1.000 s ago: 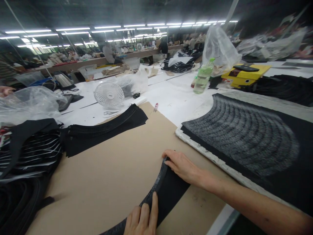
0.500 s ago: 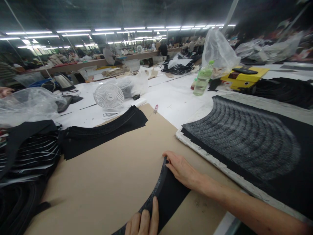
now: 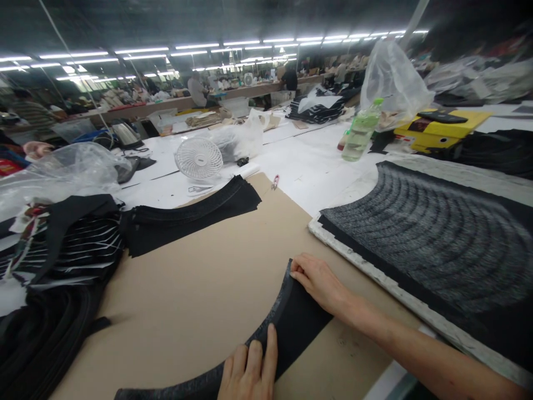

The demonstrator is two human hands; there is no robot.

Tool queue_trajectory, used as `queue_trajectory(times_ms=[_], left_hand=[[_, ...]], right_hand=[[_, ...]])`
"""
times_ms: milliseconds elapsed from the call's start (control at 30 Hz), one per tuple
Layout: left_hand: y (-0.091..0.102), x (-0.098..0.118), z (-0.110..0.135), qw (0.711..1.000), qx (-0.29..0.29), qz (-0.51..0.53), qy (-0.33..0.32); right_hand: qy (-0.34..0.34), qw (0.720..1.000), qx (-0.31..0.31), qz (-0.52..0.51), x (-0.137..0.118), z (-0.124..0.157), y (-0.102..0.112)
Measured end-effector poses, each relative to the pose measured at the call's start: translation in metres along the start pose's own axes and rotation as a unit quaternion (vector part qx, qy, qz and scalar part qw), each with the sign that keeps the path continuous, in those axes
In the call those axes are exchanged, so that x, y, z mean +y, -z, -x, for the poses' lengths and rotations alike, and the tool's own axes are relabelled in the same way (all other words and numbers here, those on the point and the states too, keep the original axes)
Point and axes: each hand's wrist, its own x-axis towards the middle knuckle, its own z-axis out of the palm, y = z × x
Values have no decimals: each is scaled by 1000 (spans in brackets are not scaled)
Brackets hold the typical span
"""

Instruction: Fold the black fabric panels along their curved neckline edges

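A curved black fabric piece (image 3: 303, 314) lies on the tan board, with a greyish strip along its inner curved edge. My right hand (image 3: 320, 283) pinches its far end, thumb and fingertips at the corner of the strip. Lower down, my left hand (image 3: 252, 364) rests on the same piece with its fingers stretched out along the curved edge. Farther off on the board is a stack of curved black pieces (image 3: 194, 214), apart from both hands.
The tan board (image 3: 187, 300) covers the near table. To the right, a pale board carries overlapping black pieces with grey edges (image 3: 433, 233). Black cut pieces (image 3: 79, 244) are heaped at left. Beyond are thread snips (image 3: 275, 181), a white fan (image 3: 199, 158), a bottle (image 3: 361, 133) and a yellow box (image 3: 441, 133).
The view has turned a little left, so things sit farther right. My right fingertips have closed over the piece's end corner. More of the fabric's near end shows beside my left hand.
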Motion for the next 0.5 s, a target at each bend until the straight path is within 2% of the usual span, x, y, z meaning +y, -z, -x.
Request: queue_trajectory(times_ms=[133, 200, 267, 333, 400, 500], left_hand=[[19, 5, -3, 994, -68, 72, 37], [28, 7, -7, 989, -80, 108, 61], [34, 7, -10, 984, -85, 139, 78], [38, 5, -9, 973, -88, 182, 111], [43, 1, -1, 954, -69, 244, 158], [54, -15, 24, 930, 23, 292, 222]], right_hand=[[19, 999, -13, 31, -1, 6, 1], [39, 998, -13, 48, -6, 8, 3], [93, 992, 25, 81, -16, 10, 1], [175, 982, 45, 59, -32, 18, -4], [265, 964, 7, 10, -49, 32, -13], [344, 938, -48, -5, -66, 55, -32]])
